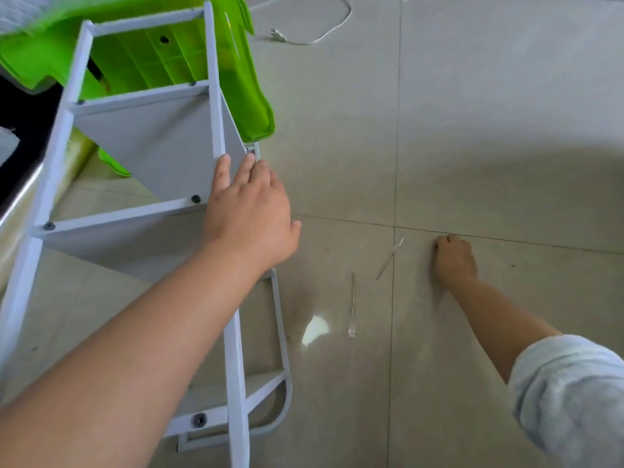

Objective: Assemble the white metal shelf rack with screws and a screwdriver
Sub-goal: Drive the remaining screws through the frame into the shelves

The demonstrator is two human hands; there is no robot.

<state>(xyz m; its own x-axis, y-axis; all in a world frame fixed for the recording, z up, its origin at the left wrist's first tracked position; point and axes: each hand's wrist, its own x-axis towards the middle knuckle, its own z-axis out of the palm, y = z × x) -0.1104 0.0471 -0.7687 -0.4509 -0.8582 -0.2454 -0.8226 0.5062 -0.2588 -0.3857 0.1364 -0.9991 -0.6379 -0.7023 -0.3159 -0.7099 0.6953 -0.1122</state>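
**Rack steadied on the floor, tools within reach**

On the left of the tiled floor, the white metal shelf rack lies tilted, its far end propped against a green plastic stool. Several dark screws already sit in its rails, so the frame looks partly assembled. It should handle as stiff and fairly light (thin painted sheet and tube), yet awkward and prone to racking at loose joints; the side rails near a screwed joint seem the safest places to hold, since painted panels could slip under the fingers.

Further right, the left hand rests on the rack's right rail and shelf edge, fingers fairly straight, pressing rather than wrapping it.

Right of the rack, a screwdriver with a clear handle lies on the tiles, a second thin tool just beyond it. Near them, well apart from the rack, the right hand is down at the floor with fingers curled; whether it pinches a screw I cannot tell.
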